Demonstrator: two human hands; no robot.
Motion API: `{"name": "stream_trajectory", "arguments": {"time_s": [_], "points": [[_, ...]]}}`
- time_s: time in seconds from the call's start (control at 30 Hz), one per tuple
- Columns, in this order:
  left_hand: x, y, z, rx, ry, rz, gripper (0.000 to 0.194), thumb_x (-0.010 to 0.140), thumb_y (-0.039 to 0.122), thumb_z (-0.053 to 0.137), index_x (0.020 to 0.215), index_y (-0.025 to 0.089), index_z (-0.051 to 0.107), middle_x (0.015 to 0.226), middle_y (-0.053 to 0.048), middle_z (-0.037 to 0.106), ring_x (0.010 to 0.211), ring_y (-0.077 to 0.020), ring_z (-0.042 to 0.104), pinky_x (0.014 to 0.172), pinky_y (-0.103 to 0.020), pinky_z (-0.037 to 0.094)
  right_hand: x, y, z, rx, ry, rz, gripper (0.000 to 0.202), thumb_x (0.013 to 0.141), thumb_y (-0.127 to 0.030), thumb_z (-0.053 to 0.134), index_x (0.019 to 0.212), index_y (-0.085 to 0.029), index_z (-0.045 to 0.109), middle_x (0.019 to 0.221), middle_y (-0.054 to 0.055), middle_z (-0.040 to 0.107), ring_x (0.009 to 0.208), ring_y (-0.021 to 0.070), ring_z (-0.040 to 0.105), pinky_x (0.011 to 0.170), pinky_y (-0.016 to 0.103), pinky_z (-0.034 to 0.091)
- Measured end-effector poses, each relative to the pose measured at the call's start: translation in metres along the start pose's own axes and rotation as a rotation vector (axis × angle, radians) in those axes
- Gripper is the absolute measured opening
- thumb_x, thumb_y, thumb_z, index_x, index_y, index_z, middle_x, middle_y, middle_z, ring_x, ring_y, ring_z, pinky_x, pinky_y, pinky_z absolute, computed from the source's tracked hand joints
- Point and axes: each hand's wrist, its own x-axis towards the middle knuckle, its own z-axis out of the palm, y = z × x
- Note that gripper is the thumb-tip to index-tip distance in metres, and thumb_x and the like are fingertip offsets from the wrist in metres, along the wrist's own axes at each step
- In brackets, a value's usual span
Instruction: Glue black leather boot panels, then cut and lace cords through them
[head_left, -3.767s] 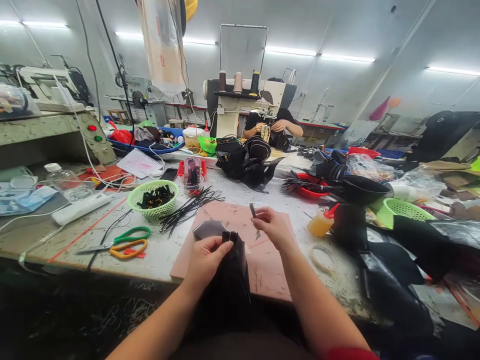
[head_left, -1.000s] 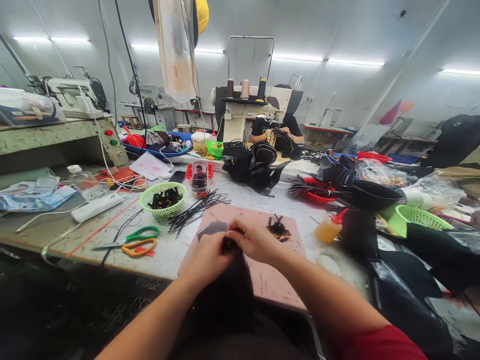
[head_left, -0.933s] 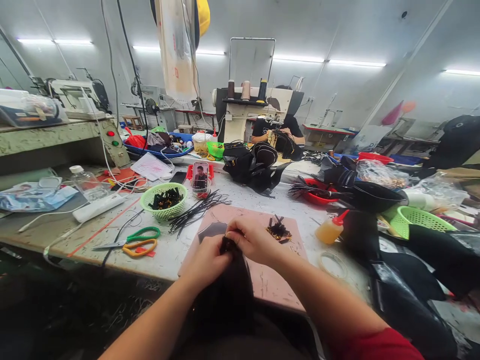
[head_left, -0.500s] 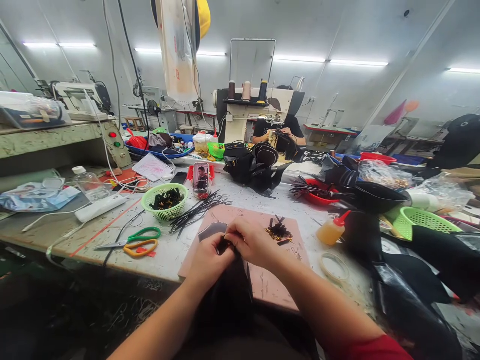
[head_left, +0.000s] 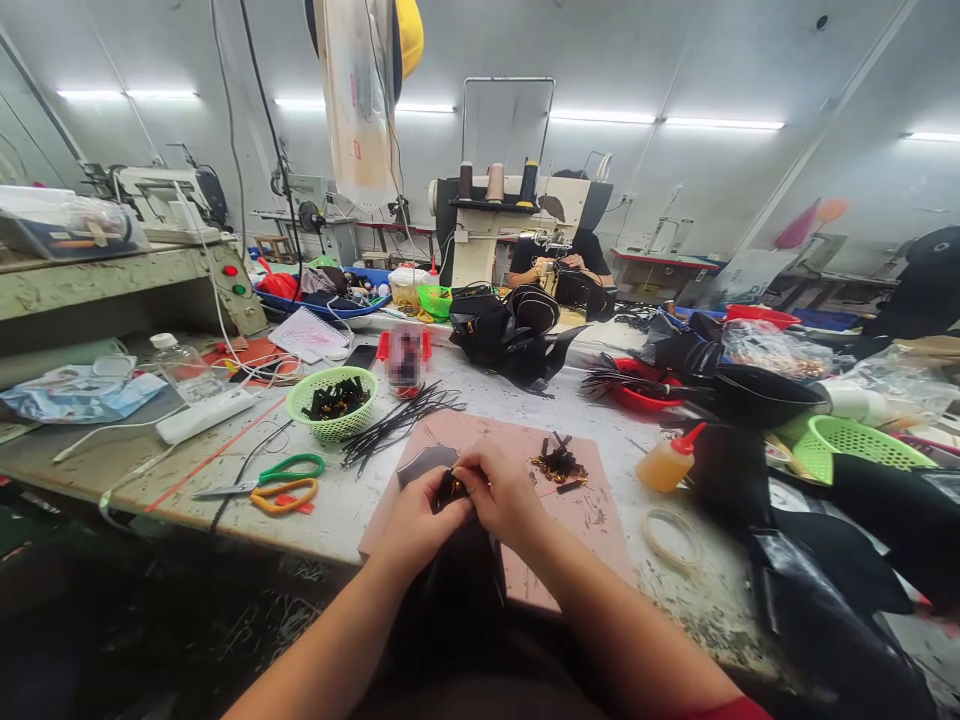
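Over the pink board, my left hand grips the upper end of a black piece of material that hangs down toward my lap. My right hand touches it with pinched fingers, holding a small black piece with a gold-coloured part; its exact shape is mostly hidden. A dark flat piece lies on the board behind my left hand. To the right of my hands sits a small pile of black strips with gold-coloured metal parts.
Scissors and a green basket of black pieces lie left. A glue bottle, a tape roll and black material are right. Behind, a person works at a sewing machine.
My right hand has shifted slightly at the held piece, and more of its gold-coloured part shows between my fingers. The whole view has moved slightly.
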Motion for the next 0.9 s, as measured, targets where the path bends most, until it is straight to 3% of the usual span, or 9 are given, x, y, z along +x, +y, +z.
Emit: {"name": "stream_trajectory", "arguments": {"time_s": [0.13, 0.23, 0.4, 0.53, 0.67, 0.77, 0.9], "points": [[-0.001, 0.000, 0.001, -0.100, -0.016, -0.064, 0.020, 0.062, 0.032, 0.062, 0.068, 0.014, 0.058, 0.066, -0.001, 0.060, 0.066, -0.0168, 0.052, 0.062, -0.027, 0.042, 0.003, 0.000, -0.003, 0.107, -0.063, 0.122, 0.010, 0.078, -0.017, 0.048, 0.069, -0.019, 0.052, 0.066, 0.001, 0.059, 0.062, 0.0131, 0.054, 0.060, 0.024, 0.043], [-0.001, 0.000, 0.004, -0.125, -0.007, -0.101, 0.015, 0.062, 0.028, 0.061, 0.068, 0.014, 0.059, 0.059, 0.002, 0.056, 0.058, -0.0137, 0.049, 0.057, -0.025, 0.040, 0.007, -0.002, -0.006, 0.145, -0.139, 0.187, 0.008, 0.077, -0.017, 0.050, 0.070, -0.019, 0.053, 0.066, 0.000, 0.060, 0.062, 0.0127, 0.055, 0.060, 0.024, 0.043], [0.001, 0.000, 0.006, -0.134, 0.028, -0.107, 0.008, 0.057, 0.017, 0.051, 0.062, 0.015, 0.057, 0.055, 0.004, 0.052, 0.054, -0.0115, 0.045, 0.053, -0.022, 0.036, 0.010, -0.009, -0.007, 0.034, -0.169, 0.136, 0.010, 0.077, -0.014, 0.052, 0.069, -0.019, 0.054, 0.067, 0.000, 0.060, 0.064, 0.0136, 0.054, 0.062, 0.026, 0.042], [0.000, 0.000, 0.003, -0.141, 0.016, -0.068, 0.014, 0.058, 0.026, 0.056, 0.067, 0.015, 0.055, 0.062, 0.002, 0.052, 0.062, -0.0136, 0.047, 0.058, -0.024, 0.039, 0.009, -0.010, -0.009, 0.007, -0.172, 0.112, 0.011, 0.077, -0.014, 0.052, 0.068, -0.020, 0.053, 0.068, 0.001, 0.059, 0.065, 0.0140, 0.053, 0.062, 0.026, 0.042], [-0.001, 0.002, 0.000, -0.097, -0.040, -0.061, 0.019, 0.060, 0.031, 0.062, 0.067, 0.014, 0.057, 0.063, 0.001, 0.054, 0.064, -0.0146, 0.048, 0.059, -0.025, 0.038, 0.014, -0.010, -0.019, 0.126, -0.298, 0.199, 0.011, 0.076, -0.011, 0.053, 0.068, -0.018, 0.055, 0.065, -0.001, 0.058, 0.061, 0.0121, 0.052, 0.058, 0.024, 0.041], [-0.002, 0.006, -0.001, -0.049, -0.055, -0.057, 0.012, 0.061, 0.024, 0.060, 0.068, 0.014, 0.060, 0.063, 0.001, 0.055, 0.064, -0.0146, 0.048, 0.059, -0.025, 0.038, 0.019, -0.012, -0.024, 0.178, -0.390, 0.218, 0.011, 0.077, -0.010, 0.054, 0.069, -0.018, 0.055, 0.064, -0.002, 0.058, 0.060, 0.0111, 0.052, 0.057, 0.022, 0.040], [-0.001, 0.010, -0.003, -0.015, -0.062, -0.039, 0.010, 0.060, 0.016, 0.057, 0.069, 0.015, 0.061, 0.063, 0.002, 0.056, 0.065, -0.0148, 0.048, 0.062, -0.025, 0.038, 0.020, -0.014, -0.023, 0.050, -0.375, 0.118, 0.011, 0.077, -0.010, 0.055, 0.069, -0.018, 0.055, 0.068, -0.001, 0.059, 0.065, 0.0124, 0.053, 0.060, 0.024, 0.041]]}}
